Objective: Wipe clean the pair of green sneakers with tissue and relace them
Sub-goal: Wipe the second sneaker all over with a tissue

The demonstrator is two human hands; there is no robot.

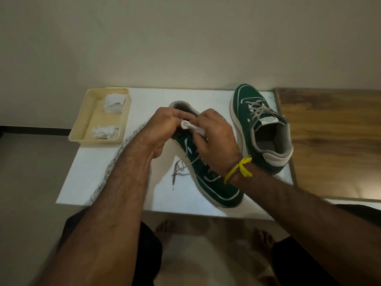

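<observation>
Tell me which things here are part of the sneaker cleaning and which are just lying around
Job: near sneaker, far sneaker, loose lace, tissue held by left hand and right hand, tray of used tissues.
Lying about: wooden surface.

A: Both hands, the left hand (165,124) and the right hand (214,139), cover the middle of the near sneaker (214,188); its tongue and upper eyelets are hidden.

B: And the tissue (191,126)?

A: Only a white fold shows between the fingers; the rest is hidden. Whether it touches the shoe cannot be told.

B: The tray (82,129) at the white board's (99,174) far left corner?

A: Its white wads are too blurred to make out.
</observation>
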